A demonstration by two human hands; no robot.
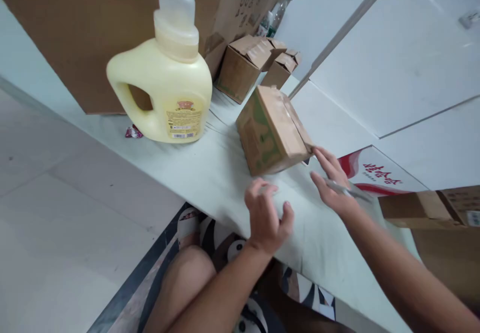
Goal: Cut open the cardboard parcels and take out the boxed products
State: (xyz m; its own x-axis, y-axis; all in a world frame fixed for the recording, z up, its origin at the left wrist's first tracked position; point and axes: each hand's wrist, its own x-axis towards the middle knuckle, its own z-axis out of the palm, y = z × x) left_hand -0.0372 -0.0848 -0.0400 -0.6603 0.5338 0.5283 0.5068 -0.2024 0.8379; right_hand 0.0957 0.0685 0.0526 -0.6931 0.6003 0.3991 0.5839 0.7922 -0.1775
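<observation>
A small brown cardboard box [268, 130] with green print and a taped top stands tilted in front of me on the pale green tabletop [225, 158]. My right hand [335, 185] reaches the box's near right top corner with its fingertips. A slim silvery-grey tool [347, 189] lies across that hand, tucked at the thumb; blur hides its exact kind. Just below the box's front edge, my left hand [266, 218] is half curled, thumb and fingers apart, with nothing visible in it.
A pale yellow detergent jug [180, 88] stands left, beside a small pink wrapper [134, 132]. Behind are several cardboard boxes [240, 70], plastic bottles [277, 15] and a large carton [93, 33]. A red-and-white box [375, 170] and another carton [420, 210] are at right.
</observation>
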